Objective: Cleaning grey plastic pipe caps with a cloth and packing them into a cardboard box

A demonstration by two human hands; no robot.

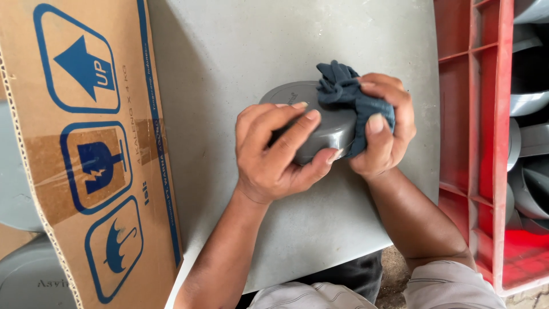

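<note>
A round grey plastic cap, shaped like a short, wide pipe end cap, sits at the middle of the grey desk, held between both hands. It is tilted: its flat closed face turns up and toward the far left, and its curved side wall faces near and right. Being round and squat, it has no real long axis; the short axis through its centre leans away from the person.

The left hand grips the cap from the near left, fingers wrapped over the rim onto the flat face and thumb pressed under the side wall. The right hand is clenched on a dark blue cloth, pressing it against the right side of the cap; a bunched fold of the cloth lies over the far right edge of the flat face.

A brown cardboard box with blue handling symbols stands at the left edge of the desk. At the right, a red plastic crate holds more grey plastic fittings.
</note>
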